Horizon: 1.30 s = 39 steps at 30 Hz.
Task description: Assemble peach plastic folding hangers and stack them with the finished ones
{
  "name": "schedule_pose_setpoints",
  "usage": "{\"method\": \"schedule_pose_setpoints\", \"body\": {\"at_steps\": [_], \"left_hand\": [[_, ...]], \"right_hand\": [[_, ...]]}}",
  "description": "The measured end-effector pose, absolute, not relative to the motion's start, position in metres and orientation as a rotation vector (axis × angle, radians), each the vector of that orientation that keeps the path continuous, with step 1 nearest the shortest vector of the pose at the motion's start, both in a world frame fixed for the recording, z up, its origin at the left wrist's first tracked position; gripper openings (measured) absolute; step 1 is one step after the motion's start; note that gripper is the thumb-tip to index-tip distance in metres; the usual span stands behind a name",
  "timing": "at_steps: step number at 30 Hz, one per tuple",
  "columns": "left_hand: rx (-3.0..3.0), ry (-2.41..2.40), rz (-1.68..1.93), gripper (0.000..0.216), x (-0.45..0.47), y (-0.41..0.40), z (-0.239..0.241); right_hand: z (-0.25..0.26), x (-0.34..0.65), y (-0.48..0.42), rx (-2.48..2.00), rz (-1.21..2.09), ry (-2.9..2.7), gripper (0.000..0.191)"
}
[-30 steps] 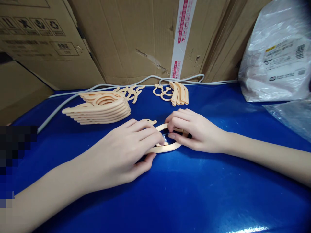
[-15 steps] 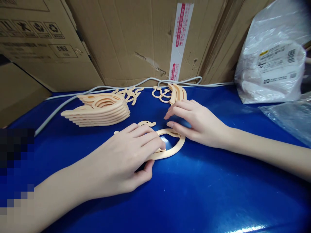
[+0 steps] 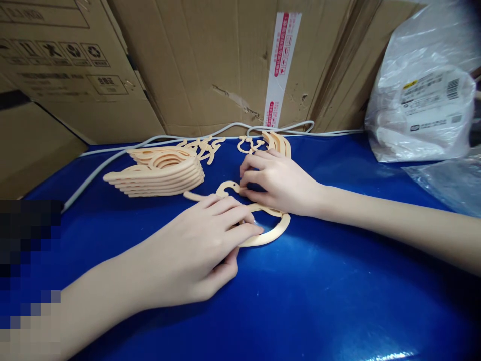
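A peach plastic hanger (image 3: 271, 231) lies flat on the blue table (image 3: 323, 281) in the middle. My left hand (image 3: 195, 248) lies on its left part, fingers curled over it and thumb pressed under the rim. My right hand (image 3: 280, 181) rests past the hanger's far side, fingertips pinching at the hanger's hook (image 3: 227, 188). A stack of finished hangers (image 3: 158, 173) lies at the back left. Loose hooks (image 3: 205, 145) and a bundle of curved hanger pieces (image 3: 280, 143) lie by the back edge, just beyond my right hand.
Cardboard boxes (image 3: 210, 65) wall off the back of the table. A grey cable (image 3: 112, 158) runs along their foot. A white plastic bag with labels (image 3: 424, 95) and a clear bag (image 3: 451, 180) sit at the right.
My right hand left the hanger's right loop and moved back and left to the hook. My left hand stayed on the hanger. The view shifted slightly.
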<state>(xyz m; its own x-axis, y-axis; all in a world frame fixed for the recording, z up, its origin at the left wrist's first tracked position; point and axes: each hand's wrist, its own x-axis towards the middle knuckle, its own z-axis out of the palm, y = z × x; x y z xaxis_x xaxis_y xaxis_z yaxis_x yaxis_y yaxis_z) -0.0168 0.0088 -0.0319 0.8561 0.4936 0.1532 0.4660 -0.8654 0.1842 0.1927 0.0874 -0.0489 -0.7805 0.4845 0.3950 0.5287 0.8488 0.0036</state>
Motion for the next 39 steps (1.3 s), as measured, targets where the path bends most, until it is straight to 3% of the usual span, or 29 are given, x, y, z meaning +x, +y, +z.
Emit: {"method": "schedule_pose_setpoints", "body": {"at_steps": [5, 8, 14, 19, 22, 28, 34, 39], "left_hand": [[2.901, 0.73, 0.328, 0.035, -0.021, 0.015, -0.039], [2.954, 0.742, 0.443, 0.039, -0.022, 0.02, -0.044], [3.008, 1.154, 0.583, 0.021, -0.02, 0.016, -0.037], [2.898, 1.469, 0.461, 0.054, -0.019, 0.014, -0.038], [2.823, 1.49, 0.381, 0.058, -0.016, 0.014, -0.04], [2.676, 1.437, 0.41, 0.029, -0.019, 0.016, -0.038], [2.684, 1.301, 0.365, 0.016, -0.033, 0.027, -0.035], [2.939, 1.159, 0.351, 0.022, -0.037, 0.038, -0.036]], "right_hand": [[-0.043, 0.216, 0.085, -0.882, 0.233, -2.367, 0.008], [-0.036, 0.232, 0.084, -0.954, 0.572, -2.059, 0.012], [-0.036, 0.254, 0.088, -0.947, 0.842, -1.66, 0.013], [-0.044, 0.251, 0.082, -1.018, 1.031, -1.704, 0.022], [-0.045, 0.245, 0.074, -1.01, 0.917, -1.921, 0.027], [-0.05, 0.24, 0.063, -0.97, 0.542, -2.396, 0.036], [-0.061, 0.242, 0.062, -0.976, 0.273, -2.522, 0.047], [-0.066, 0.241, 0.063, -0.842, 0.079, -2.554, 0.042]]}}
